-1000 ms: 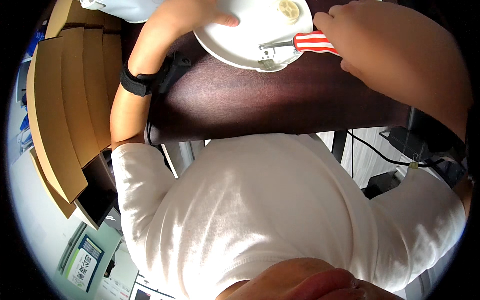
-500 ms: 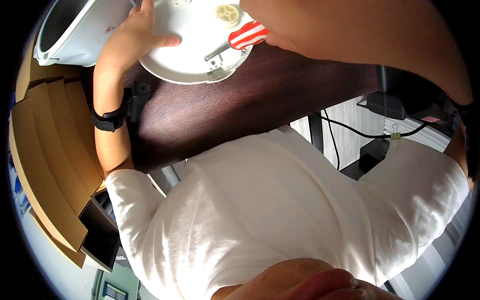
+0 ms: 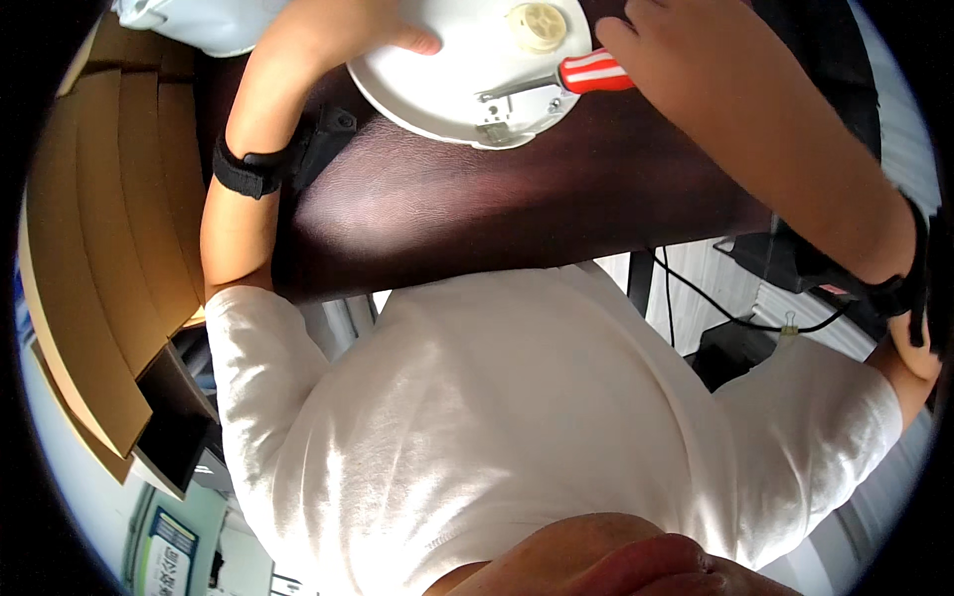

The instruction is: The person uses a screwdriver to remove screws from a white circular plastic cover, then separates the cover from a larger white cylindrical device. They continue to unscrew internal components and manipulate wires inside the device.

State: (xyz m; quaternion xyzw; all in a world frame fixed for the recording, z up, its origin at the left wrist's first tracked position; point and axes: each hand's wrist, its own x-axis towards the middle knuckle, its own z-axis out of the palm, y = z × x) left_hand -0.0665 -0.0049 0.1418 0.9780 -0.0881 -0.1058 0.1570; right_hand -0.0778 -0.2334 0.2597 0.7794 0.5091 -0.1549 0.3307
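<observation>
A white round plastic cover (image 3: 437, 104) lies on the dark leather-like tabletop, cut off by the top edge. My left hand (image 3: 338, 28) rests at its left rim, thumb stretched over the white surface, the other fingers out of view. A screwdriver (image 3: 596, 72) with a red-and-white handle lies across the right rim, its shaft over the cover. My right hand (image 3: 661, 35) is above the handle's end and partly hides it. Its fingers are curled; what they hold, if anything, is hidden. A cream spoked wheel (image 3: 538, 27) and a small metal plate (image 3: 494, 131) sit on the cover.
A white housing (image 3: 199, 22) stands at the upper left, beside stacked cardboard (image 3: 109, 228). The brown tabletop (image 3: 477, 204) ends close to my body. A black cable (image 3: 696, 293) hangs at the right. Both forearms wear black straps.
The view has shifted, so the cover appears farther right and higher. My right hand has moved right and up relative to the screwdriver, uncovering more of its handle. My left thumb stays over the cover.
</observation>
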